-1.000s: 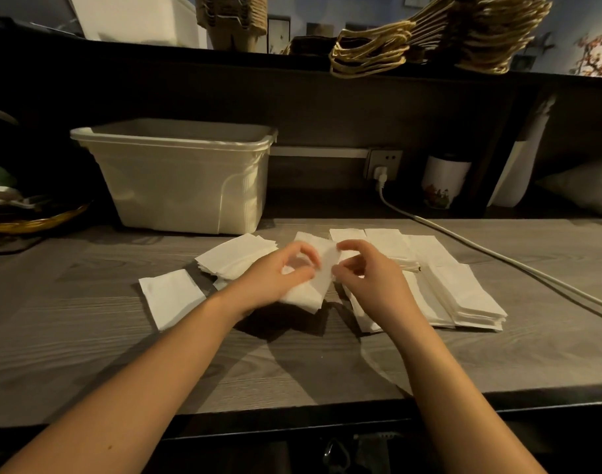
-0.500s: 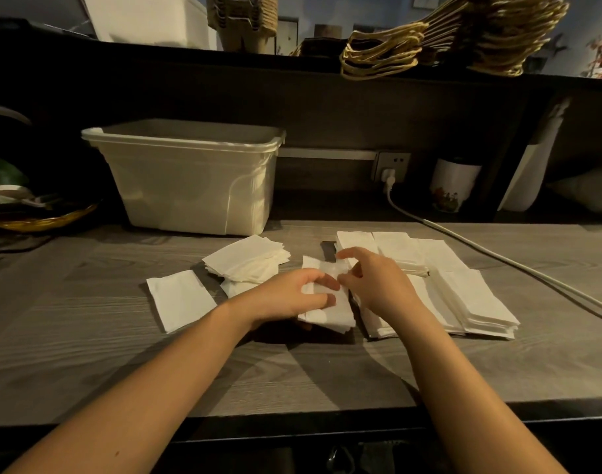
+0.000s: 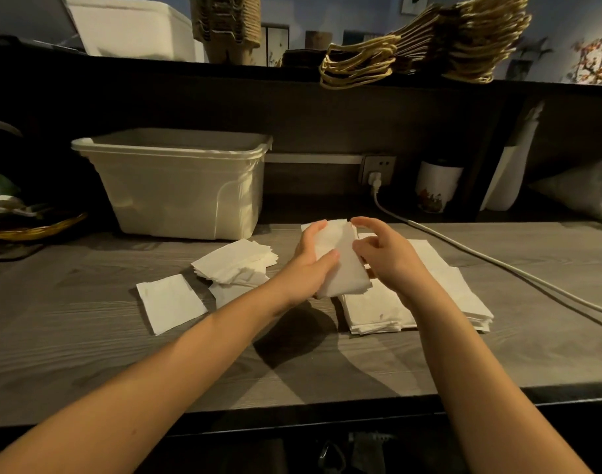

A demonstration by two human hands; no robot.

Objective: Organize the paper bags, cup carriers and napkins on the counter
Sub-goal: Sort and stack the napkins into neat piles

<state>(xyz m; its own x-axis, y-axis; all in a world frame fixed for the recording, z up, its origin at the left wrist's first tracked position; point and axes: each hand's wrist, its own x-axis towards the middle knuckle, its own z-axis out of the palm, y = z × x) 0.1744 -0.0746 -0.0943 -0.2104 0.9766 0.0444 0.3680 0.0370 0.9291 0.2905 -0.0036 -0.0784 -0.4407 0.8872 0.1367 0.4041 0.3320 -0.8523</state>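
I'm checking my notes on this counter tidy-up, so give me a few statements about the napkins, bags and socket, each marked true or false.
The left hand grips a stack of napkins. True.
The wall socket has nothing plugged in. False: a white plug sits in it.
A single napkin lies flat on the counter, left of the loose napkin pile. True.
The paper bags lie on the counter. False: they rest on the upper shelf.
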